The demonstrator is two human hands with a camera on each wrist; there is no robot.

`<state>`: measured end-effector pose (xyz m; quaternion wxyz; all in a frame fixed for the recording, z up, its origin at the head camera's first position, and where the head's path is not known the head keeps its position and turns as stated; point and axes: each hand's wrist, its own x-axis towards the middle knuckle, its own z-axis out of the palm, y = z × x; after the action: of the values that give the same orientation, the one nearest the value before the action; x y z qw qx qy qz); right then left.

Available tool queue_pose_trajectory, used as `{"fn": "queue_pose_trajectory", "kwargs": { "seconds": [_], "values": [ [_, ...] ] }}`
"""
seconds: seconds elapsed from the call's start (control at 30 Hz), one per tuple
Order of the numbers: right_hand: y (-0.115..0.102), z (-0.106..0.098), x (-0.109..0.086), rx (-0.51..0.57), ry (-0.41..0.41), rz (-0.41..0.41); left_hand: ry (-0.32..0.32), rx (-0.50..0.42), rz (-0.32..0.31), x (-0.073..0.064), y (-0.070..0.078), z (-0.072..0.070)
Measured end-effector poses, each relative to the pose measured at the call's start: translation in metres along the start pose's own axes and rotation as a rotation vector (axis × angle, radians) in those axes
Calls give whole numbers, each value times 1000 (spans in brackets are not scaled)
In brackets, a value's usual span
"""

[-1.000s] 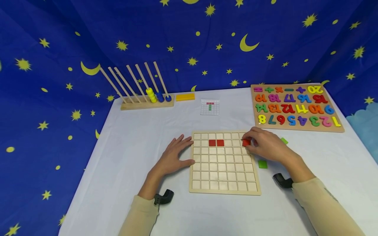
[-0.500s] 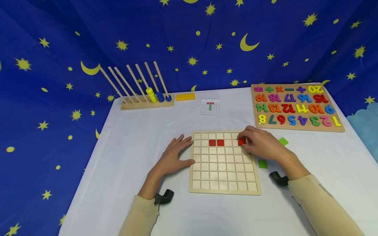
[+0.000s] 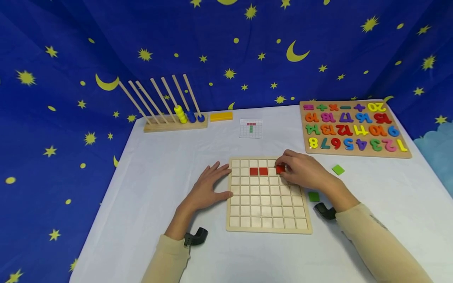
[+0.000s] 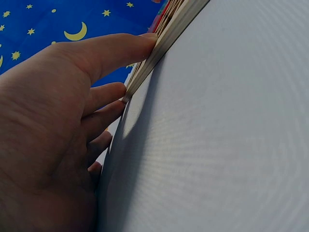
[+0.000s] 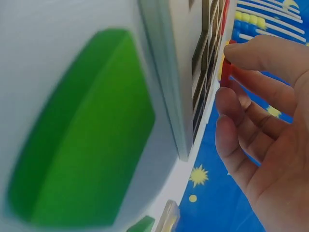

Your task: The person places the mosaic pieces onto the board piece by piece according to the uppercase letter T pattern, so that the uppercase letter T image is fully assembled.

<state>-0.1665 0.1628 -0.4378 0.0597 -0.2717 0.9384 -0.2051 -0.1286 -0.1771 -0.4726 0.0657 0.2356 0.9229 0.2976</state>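
Over the board (image 3: 255,200): the red tile (image 3: 280,169) is best kept level, squared to the ridges, and freed only once seated; steady pressure from the left grip (image 3: 205,190) would likely help.
Right grip (image 3: 304,171): the tile is pinched between thumb and fingers, at their tips; whether a cell is touched cannot be told.
Left grip: nothing is grasped; the board's left edge is met by spread fingers.
Two placed tiles (image 3: 263,171): separated from the pinched one by a bare cell.
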Motion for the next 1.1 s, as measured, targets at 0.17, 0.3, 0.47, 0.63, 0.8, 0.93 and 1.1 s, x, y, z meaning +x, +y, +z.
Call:
{"fn": "queue_pose_trajectory", "kwargs": {
  "seconds": [0.17, 0.3, 0.47, 0.63, 0.8, 0.93, 1.1],
  "values": [
    [-3, 2, 5, -10, -1, -23, -1, -2, -5, 0, 0, 0],
    [-6, 3, 8, -18, -10, -35, 1, 0, 3, 0, 0, 0],
    [-10, 4, 11, -22, -22, -42, 2, -3, 7, 0, -1, 0],
    [-12, 7, 13, -32, -31, -60, 5, -9, 10, 0, -1, 1],
    [-13, 9, 14, -45, -39, -66, 7, -6, 16, 0, -2, 1],
    [-12, 9, 14, -53, -37, -67, 11, -6, 21, 0, -2, 2],
    [-12, 7, 13, -44, -37, -50, 10, -5, 18, 0, -2, 2]
  ]
}}
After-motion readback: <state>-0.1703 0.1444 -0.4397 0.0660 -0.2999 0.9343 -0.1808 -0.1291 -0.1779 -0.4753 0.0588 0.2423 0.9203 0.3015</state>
